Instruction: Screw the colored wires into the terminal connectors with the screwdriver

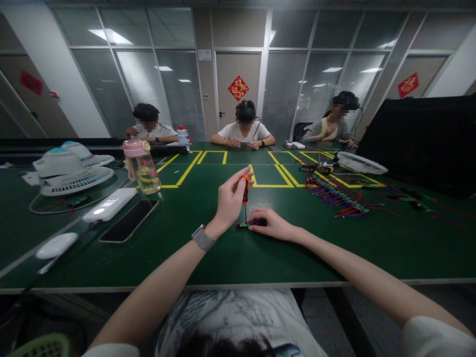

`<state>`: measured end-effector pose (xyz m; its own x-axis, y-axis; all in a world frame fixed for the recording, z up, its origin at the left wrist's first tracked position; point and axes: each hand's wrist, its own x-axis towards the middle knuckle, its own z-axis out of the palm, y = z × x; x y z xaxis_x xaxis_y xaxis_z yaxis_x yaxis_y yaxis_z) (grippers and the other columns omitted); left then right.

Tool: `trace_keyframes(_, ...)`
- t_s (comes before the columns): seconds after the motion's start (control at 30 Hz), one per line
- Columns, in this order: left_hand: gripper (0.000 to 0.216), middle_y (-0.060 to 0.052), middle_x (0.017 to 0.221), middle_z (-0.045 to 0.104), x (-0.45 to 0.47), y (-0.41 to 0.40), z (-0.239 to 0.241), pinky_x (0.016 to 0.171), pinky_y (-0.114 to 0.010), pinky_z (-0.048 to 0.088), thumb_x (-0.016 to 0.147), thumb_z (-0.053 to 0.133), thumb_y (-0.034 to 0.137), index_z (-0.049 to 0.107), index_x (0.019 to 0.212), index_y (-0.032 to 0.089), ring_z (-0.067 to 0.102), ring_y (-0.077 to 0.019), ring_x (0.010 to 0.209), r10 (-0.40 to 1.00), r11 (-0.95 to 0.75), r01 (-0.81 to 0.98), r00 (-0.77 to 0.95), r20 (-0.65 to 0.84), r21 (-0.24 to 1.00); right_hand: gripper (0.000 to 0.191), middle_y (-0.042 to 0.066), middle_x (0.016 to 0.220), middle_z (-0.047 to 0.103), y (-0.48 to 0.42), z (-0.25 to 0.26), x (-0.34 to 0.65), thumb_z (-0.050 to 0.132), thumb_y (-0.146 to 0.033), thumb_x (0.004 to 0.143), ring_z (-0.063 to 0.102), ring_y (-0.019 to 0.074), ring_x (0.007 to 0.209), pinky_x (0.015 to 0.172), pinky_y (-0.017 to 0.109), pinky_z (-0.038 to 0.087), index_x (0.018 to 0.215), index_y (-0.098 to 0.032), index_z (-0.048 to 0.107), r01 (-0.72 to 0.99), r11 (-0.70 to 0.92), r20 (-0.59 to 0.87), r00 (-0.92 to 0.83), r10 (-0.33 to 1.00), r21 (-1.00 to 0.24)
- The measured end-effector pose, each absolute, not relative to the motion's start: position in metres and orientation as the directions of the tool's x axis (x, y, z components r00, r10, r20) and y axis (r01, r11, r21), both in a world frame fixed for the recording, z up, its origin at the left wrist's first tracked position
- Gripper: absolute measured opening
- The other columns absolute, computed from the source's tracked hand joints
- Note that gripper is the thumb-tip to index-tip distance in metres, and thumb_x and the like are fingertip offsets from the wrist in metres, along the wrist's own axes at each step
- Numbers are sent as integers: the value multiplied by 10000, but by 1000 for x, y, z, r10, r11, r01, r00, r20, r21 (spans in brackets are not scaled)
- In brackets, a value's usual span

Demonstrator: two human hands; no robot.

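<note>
My left hand is closed around the orange and black handle of a screwdriver, which stands upright. Its thin shaft points down to a small green circuit board lying on the table. Low beside the board, my right hand has its fingertips pressed together at the board's right end, where dark and blue wires show. The fingers partly cover that end. Whether the screwdriver's tip sits in a screw is too small to tell.
On the green table lie a phone, a white power strip, a pink-lidded bottle and white fans at left. Several wired boards lie at right, near a black screen. Several people sit opposite.
</note>
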<state>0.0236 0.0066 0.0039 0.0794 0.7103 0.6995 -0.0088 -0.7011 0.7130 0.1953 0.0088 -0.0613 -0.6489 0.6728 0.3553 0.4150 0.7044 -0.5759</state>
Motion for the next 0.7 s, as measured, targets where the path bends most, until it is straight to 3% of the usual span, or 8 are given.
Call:
trace_keyframes(0.17,206,-43,972,638,24,5,4,784,-243,515,850,646,250,702,1044,208,625,-138,877,630,-768,161,17,776,620,188,53,868,625,9,-61,195,639,-268,858,598,160,760,700,279,478,983,-150,715,427,697,344,-647,681,-576)
trace_keyframes(0.27,210,-49,1017,606,22,6,4,821,-246,499,894,584,256,705,1063,221,605,-140,932,615,-776,201,28,788,598,184,54,874,622,9,-62,195,638,-263,859,595,159,763,709,280,475,980,-147,715,437,692,335,-646,686,-574)
trace_keyframes(0.4,312,-70,1145,651,22,9,2,911,-282,483,967,426,222,645,1189,202,620,-159,1037,652,-758,85,85,754,646,188,56,874,621,10,-62,195,643,-251,856,602,165,788,736,286,475,991,-143,714,436,697,335,-652,681,-569)
trace_keyframes(0.5,282,-72,1082,678,23,9,2,825,-269,513,943,489,239,648,1169,186,650,-158,939,668,-745,67,58,742,664,181,59,886,626,9,-62,195,643,-245,854,604,168,800,745,288,477,987,-146,715,434,689,331,-648,687,-580)
trace_keyframes(0.63,170,-44,954,629,22,5,5,767,-244,501,864,625,231,710,1007,194,611,-139,853,579,-796,227,16,815,561,171,54,873,626,9,-63,194,641,-257,854,600,164,774,714,281,477,972,-157,715,443,683,329,-640,694,-581)
trace_keyframes(0.7,176,-49,982,611,21,4,6,800,-252,494,884,600,239,713,1013,201,603,-142,889,562,-803,254,25,827,538,164,52,875,628,9,-63,194,644,-256,851,598,160,764,706,278,478,964,-161,714,437,686,338,-637,693,-581)
